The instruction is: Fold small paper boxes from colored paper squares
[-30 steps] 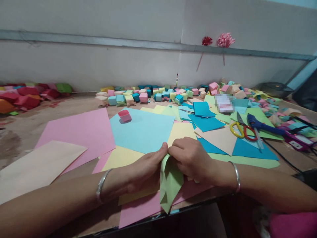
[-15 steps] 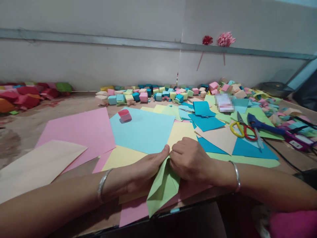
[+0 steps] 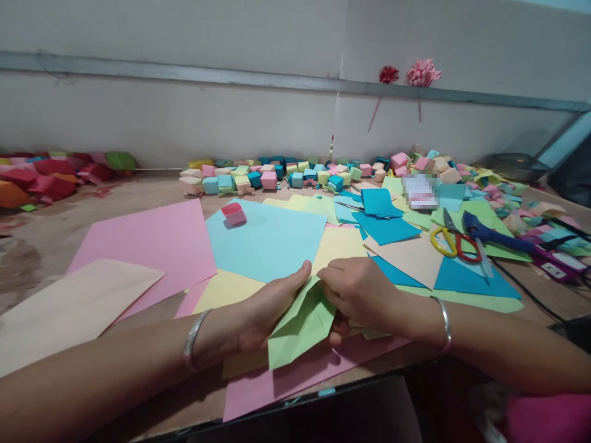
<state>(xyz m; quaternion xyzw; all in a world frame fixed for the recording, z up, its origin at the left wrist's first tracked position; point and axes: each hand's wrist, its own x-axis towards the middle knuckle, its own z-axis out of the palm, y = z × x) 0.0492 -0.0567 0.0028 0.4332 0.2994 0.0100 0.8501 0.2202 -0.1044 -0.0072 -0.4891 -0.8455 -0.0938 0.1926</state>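
A creased sheet of light green paper [image 3: 300,329], partly folded, is held between both hands above the front edge of the table. My left hand [image 3: 270,307] supports it from the left and below, thumb pointing up and its fingers mostly hidden behind the paper. The fingers of my right hand [image 3: 355,292] are curled and pinch the paper's upper right edge. Beneath the hands lie pink paper [image 3: 253,394] and yellow paper [image 3: 231,292].
A small pink paper box [image 3: 234,214] sits on a light blue sheet [image 3: 272,240]. Scissors [image 3: 455,243] and a blue glue gun [image 3: 496,234] lie at the right, with a black cord [image 3: 526,295]. Several small paper cubes [image 3: 269,179] line the wall.
The green paper has turned and its lower tip has come up, so its creased inner face shows more. My right hand's grip has shifted slightly along the top edge.
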